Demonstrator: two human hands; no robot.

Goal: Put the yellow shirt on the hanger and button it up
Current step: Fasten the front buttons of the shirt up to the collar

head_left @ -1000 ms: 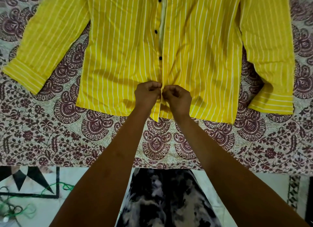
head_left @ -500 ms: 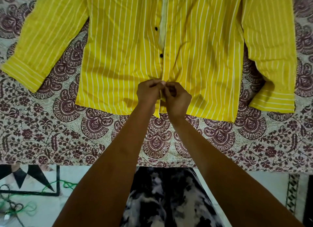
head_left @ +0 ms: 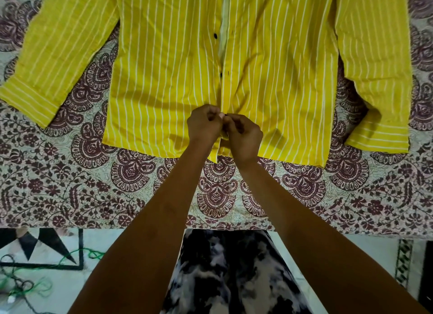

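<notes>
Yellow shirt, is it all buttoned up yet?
Not yet. The yellow shirt lies spread flat on the patterned bedsheet. The left hand and right hand pinch its front edges at the lowest button. Three black buttons above look undone. No hanger shows.

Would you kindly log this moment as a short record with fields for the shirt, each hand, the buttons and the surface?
shirt: yellow striped shirt, flat, front up
left hand: left hand pinches the placket near the hem
right hand: right hand pinches the facing edge
buttons: three dark buttons visible above, unfastened
hanger: not visible
surface: patterned bedsheet
</notes>
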